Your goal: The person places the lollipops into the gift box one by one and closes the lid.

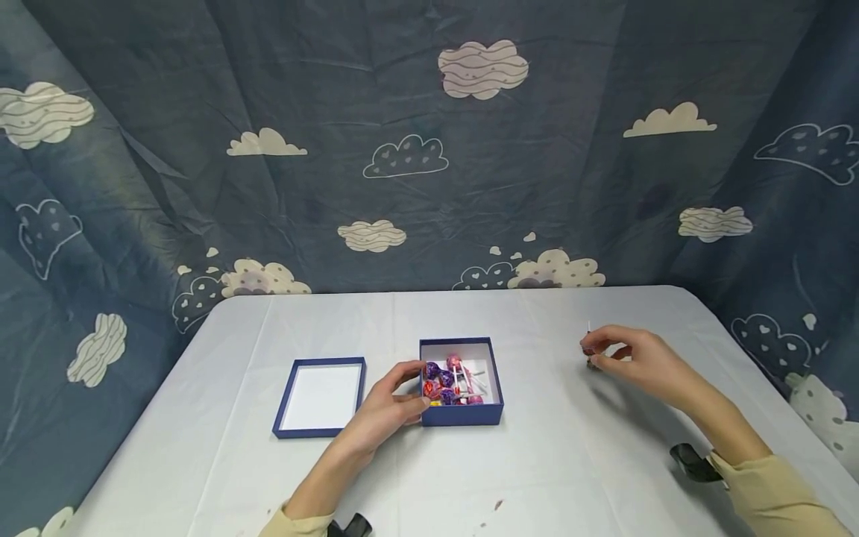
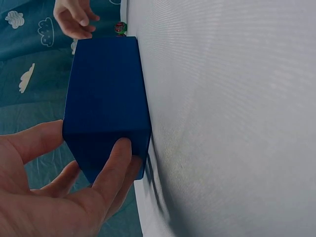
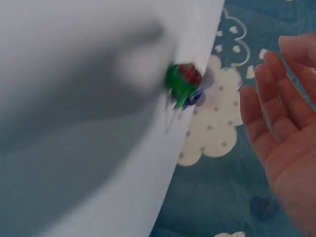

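My left hand [image 1: 389, 399] grips the left side of a dark blue open box [image 1: 463, 415]. Up close in the left wrist view, fingers and thumb [image 2: 116, 158] press on the faces of the blue box [image 2: 106, 86] near one end. Inside lie several wrapped lollipops [image 1: 448, 384] in purple, red and pink, with white sticks. Off to the right, my right hand [image 1: 634, 354] hovers by a few more lollipops [image 1: 590, 350], mostly hidden behind its fingertips. The right wrist view has these green, red and blue lollipops [image 3: 183, 84] on the table, apart from the relaxed, empty right hand [image 3: 291, 128].
A blue-rimmed lid [image 1: 318, 432] with a white inside lies left of the box, close to my left forearm. Everything stands on a white-covered table [image 1: 537, 477]. Behind it hangs a dark blue cloth [image 1: 376, 89] printed with clouds. Small dark specks [image 1: 498, 505] dot the near tabletop.
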